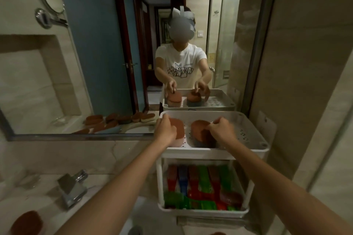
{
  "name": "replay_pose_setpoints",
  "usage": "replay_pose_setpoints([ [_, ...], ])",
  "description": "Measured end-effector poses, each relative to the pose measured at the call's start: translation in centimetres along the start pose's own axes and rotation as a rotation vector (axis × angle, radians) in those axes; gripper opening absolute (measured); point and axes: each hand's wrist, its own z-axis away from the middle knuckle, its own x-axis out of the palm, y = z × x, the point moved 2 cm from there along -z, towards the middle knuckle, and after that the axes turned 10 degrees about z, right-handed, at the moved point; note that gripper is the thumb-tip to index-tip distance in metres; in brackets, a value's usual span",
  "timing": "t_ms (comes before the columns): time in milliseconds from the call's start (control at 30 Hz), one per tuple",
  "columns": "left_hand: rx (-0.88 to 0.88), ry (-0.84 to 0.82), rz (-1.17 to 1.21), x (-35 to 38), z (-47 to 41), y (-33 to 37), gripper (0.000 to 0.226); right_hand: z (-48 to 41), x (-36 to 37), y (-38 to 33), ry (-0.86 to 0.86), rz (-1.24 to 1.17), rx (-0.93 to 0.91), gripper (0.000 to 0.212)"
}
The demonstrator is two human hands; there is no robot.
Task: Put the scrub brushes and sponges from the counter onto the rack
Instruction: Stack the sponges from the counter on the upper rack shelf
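A chrome faucet (71, 189) sits below the wall mirror (95, 44).

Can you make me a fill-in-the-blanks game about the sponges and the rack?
The left hand grips a brown-topped pink sponge on the white plastic rack's ____ shelf.
The right hand grips a brown-topped dark-based sponge, so that shelf holds ____ sponges.
The red, green and blue plastic brushes lie on the ____ shelf.
Missing words: top, two, bottom.

Head camera: faces forward-down, near rack (210, 153), mirror (99, 53) ahead.
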Motion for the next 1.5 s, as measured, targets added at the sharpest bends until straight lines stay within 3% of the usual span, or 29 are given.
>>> replay_pose_setpoints([
  [133, 0.084, -0.106, -0.094, -0.6, -0.3, 0.0, 0.027, -0.1, -0.4, 0.0, -0.156, 0.088, -0.078, 0.035],
  [233, 0.11, -0.245, -0.188, -1.1, -0.5, -0.2, 0.033, 0.3, -0.1, -0.8, -0.261, 0.286, -0.178, 0.044],
  [333, 0.207, -0.292, -0.336, -1.4, -0.7, 0.0, 0.034, 0.3, 0.6, -1.5, -0.236, 0.39, -0.215, 0.048],
  [533, 0.265, -0.419, -0.432, -1.6, -1.9, -0.3, 0.05, -0.6, 1.7, -2.1, -0.191, 0.377, -0.187, 0.049],
  [900, 0.304, -0.293, -0.386, -0.2, -3.4, -1.4, 0.053, -2.3, 3.6, -2.2, -0.141, 0.501, -0.272, 0.039],
  [1300, 0.26, -0.209, -0.296, -0.5, -2.4, -0.9, 0.053, -1.6, 3.6, -2.0, -0.261, 0.534, -0.234, 0.062],
  [1400, 0.238, -0.168, -0.228, -1.1, -1.4, -0.2, 0.047, -0.8, 2.8, -2.3, -0.197, 0.49, -0.246, 0.055],
  [1500, 0.249, -0.133, -0.163, -1.9, 0.1, 0.6, 0.044, 1.4, 1.7, -3.3, -0.023, 0.321, -0.344, 0.045],
])
